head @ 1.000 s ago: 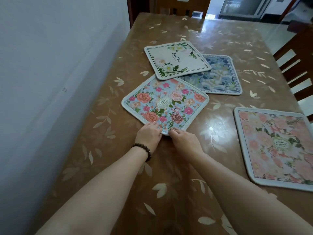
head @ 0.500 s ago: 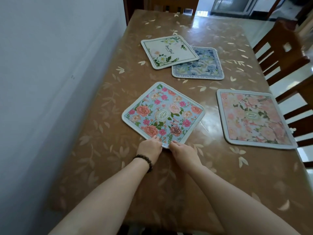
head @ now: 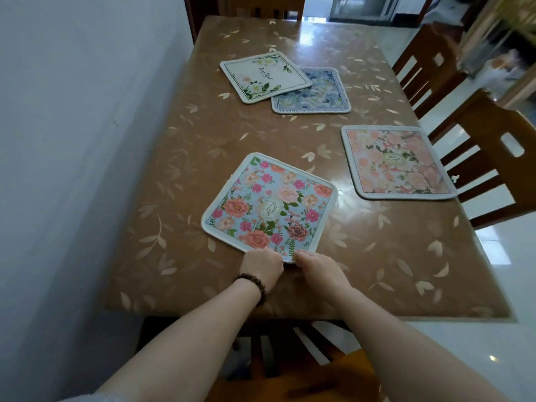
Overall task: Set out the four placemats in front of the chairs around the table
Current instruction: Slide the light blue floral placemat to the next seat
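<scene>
A blue placemat with pink and orange flowers lies turned like a diamond near the table's front edge. My left hand and my right hand both pinch its nearest corner. A pale pink floral placemat lies flat at the right edge, in front of a chair. Farther back, a white placemat with green leaves overlaps the corner of a blue-grey floral placemat.
The brown leaf-patterned table stands against a white wall on the left. Two wooden chairs stand at the right side, one chair at the far end, and another chair below me at the near end.
Both hands have dragged the blue flowered placemat toward the near edge, away from the two stacked mats. My view has pulled back, showing the table's front edge and the chair below.
</scene>
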Tool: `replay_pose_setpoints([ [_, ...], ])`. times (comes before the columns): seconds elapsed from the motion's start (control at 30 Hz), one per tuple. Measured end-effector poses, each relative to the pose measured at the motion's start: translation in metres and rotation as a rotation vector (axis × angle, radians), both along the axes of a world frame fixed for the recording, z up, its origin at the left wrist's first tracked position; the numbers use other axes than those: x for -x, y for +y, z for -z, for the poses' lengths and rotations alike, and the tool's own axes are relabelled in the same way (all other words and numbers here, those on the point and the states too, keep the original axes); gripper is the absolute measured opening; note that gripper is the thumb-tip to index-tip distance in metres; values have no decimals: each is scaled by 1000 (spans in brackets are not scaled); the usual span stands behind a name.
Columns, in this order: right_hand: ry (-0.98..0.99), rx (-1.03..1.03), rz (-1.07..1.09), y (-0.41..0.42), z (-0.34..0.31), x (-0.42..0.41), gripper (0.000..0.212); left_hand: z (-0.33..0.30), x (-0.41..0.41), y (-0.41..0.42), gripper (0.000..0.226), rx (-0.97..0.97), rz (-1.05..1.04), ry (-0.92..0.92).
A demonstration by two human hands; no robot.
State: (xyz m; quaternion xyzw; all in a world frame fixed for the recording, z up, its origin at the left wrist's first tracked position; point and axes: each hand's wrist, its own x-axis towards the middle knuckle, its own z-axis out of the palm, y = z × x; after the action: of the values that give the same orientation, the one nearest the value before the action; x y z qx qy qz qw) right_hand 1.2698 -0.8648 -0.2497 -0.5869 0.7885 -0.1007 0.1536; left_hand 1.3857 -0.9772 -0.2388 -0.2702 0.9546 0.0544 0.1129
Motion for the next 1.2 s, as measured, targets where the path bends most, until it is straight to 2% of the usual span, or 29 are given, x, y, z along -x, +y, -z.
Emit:
replay_pose_setpoints([
  [0.1,-10,0,21,10,1,-7,3,2,-10,10,30,-13,44,15],
  [0.2,-84,4,68,15,2,-12,19,6,-21,9,27,-70,53,77],
  [0.23,-102,5,76,16,4,-12,28,10,-24,6,35,-117,42,98],
  [0.3,-115,-13,127,17,6,-12,53,13,-31,-2,64,-176,18,104],
  [0.37,-136,-51,233,13,8,-10,77,15,-35,-16,85,-146,-27,101],
  [0.5,-221,-120,433,-4,12,-4,113,21,-38,-61,106,-118,-174,50],
  [0.63,-185,-193,467,-17,19,-4,131,24,-37,-108,123,-105,-263,-20],
  [0.73,-189,-210,472,-22,21,-10,138,25,-35,-134,133,-114,-329,-82],
  [0.87,-213,-199,486,-24,20,-13,140,29,-32,-149,141,-244,-401,-130],
  [1.2,-214,-245,407,-22,17,-1,137,26,-36,-134,120,-158,-371,-76],
])
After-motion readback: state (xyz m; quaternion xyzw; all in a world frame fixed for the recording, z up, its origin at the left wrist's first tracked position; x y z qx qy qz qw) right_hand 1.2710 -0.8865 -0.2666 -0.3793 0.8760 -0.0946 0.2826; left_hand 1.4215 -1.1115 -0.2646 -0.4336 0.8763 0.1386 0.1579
